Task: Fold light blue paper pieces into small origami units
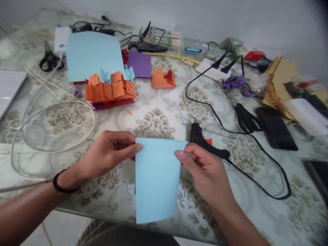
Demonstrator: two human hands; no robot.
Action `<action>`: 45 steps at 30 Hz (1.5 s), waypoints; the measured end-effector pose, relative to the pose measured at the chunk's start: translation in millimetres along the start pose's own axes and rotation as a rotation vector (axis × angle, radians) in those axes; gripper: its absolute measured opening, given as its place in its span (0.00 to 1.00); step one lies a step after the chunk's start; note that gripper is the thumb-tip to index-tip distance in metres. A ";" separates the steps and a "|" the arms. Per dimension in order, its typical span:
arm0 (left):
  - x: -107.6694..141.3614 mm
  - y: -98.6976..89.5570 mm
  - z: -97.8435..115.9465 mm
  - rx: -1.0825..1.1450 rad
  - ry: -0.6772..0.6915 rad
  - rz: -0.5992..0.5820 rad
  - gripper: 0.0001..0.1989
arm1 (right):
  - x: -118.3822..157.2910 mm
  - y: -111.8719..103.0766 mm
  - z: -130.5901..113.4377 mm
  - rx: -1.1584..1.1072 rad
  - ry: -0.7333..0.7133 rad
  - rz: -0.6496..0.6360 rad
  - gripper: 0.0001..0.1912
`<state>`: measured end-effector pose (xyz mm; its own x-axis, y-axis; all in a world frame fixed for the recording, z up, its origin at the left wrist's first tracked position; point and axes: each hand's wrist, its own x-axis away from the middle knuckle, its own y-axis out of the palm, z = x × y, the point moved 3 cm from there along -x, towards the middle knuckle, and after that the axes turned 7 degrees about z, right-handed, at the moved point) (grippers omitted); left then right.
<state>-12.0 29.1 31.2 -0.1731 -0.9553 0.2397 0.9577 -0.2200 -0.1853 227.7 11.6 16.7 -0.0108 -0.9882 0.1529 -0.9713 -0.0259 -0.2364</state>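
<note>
A light blue sheet of paper [157, 181], folded at its top edge, hangs between my two hands above the near side of the table. My left hand [110, 152] pinches its upper left corner, thumb in front and fingers behind. At the upper right corner my right hand [202, 164] pinches it the same way. Just beyond my right hand lies a black glue gun [205, 141], its nozzle pointing away from me. Farther off to the left stands a row of folded orange paper pieces [110, 89] with light blue bits on top.
A larger light blue sheet [94, 54], a purple square [139, 64] and a folded orange piece [163, 78] lie farther back. Scissors [247, 118], a black phone [276, 128] and a power strip [212, 68] are on the right. A white cable [94, 119] loops at left.
</note>
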 end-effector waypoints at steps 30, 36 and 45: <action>0.8 4.6 -5.4 -0.008 -0.074 -0.072 0.13 | 1.6 1.3 4.6 0.088 0.076 -0.007 0.26; 1.2 4.6 -3.8 0.005 -0.081 -0.073 0.13 | 2.5 1.1 4.2 0.077 0.076 -0.005 0.26; -0.2 4.6 -2.8 -0.013 -0.073 -0.076 0.15 | 2.1 1.8 5.0 0.042 0.061 -0.006 0.25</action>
<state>-8.2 27.8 27.7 -0.2272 -0.9188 0.3226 0.9393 -0.2942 -0.1766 227.1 8.7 11.8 -0.0207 -0.9769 0.2127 -0.9606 -0.0395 -0.2750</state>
